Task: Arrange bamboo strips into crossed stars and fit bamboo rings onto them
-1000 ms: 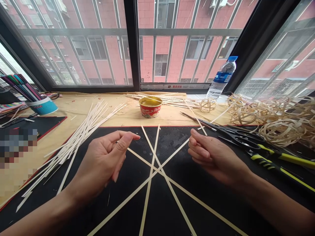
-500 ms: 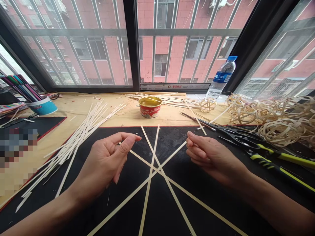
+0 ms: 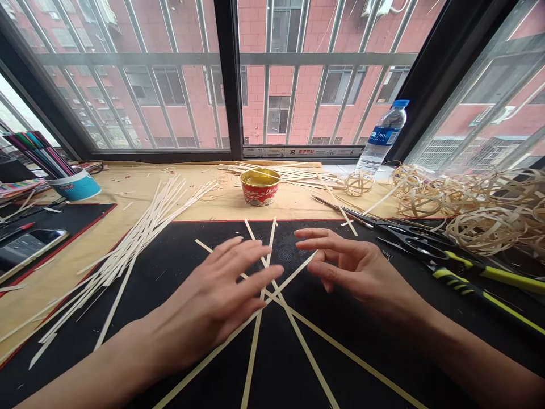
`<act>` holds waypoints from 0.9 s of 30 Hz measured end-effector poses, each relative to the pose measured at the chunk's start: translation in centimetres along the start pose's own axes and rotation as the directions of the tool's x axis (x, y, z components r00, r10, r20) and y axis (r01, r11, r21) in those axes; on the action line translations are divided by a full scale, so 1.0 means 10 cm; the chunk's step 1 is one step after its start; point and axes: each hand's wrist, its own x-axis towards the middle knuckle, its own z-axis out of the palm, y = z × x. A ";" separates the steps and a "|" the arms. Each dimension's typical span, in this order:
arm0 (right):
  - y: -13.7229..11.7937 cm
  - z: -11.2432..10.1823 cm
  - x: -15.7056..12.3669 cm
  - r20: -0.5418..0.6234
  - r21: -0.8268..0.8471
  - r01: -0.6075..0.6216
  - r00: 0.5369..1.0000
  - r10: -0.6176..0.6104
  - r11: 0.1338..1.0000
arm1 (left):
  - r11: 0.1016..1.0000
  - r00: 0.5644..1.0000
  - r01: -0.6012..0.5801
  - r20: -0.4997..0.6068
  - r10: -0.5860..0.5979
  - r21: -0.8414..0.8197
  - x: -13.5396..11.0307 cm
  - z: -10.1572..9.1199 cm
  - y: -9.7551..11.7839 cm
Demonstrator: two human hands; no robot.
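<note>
Several pale flat bamboo strips (image 3: 304, 338) lie crossed over one another in a star on a black mat (image 3: 366, 363). Over the left side of the crossing is my left hand (image 3: 238, 278), palm down with fingers spread, hiding parts of two strips; whether it touches them I cannot tell. My right hand (image 3: 344, 261) is to the right of the crossing, near the upper end of one strip. Its fingers are apart and slightly curled, and nothing is in them.
Loose strips (image 3: 145, 227) are piled at left. A red tin (image 3: 260, 190) stands behind the mat. Pliers (image 3: 451, 272), woven bamboo balls (image 3: 485, 227) and a water bottle (image 3: 381, 139) are at right. A pen cup (image 3: 76, 184) and a phone (image 3: 32, 250) are at far left.
My left hand has opened and moved right and down toward the crossing. My right hand has opened its fingers and shifted slightly left. The crossed strips look unmoved.
</note>
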 end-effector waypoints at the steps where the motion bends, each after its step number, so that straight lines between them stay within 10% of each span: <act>1: 0.00 0.00 0.00 -0.016 -0.027 0.006 1.000 -0.006 1.000 | 0.998 0.994 -0.053 0.100 0.049 0.032 0.00 0.01 -0.01; 7: 0.01 -0.14 0.21 -0.111 -0.443 0.156 0.968 -0.227 0.883 | 0.998 0.922 -0.060 0.383 0.055 0.000 0.01 0.01 0.00; 11: -0.03 -0.33 0.66 0.017 -0.931 0.156 0.923 -0.385 0.331 | 0.998 0.924 -0.061 0.379 0.061 -0.011 0.00 -0.02 0.01; 14: -0.09 -0.41 0.96 0.062 -0.993 0.080 0.977 -0.205 0.084 | 0.998 0.922 -0.054 0.383 0.059 -0.024 -0.01 -0.03 0.01; 27: -0.18 -0.19 1.31 -0.245 -0.944 -0.203 0.960 -0.138 0.259 | 0.998 0.922 -0.039 0.383 0.054 -0.047 -0.01 -0.05 0.01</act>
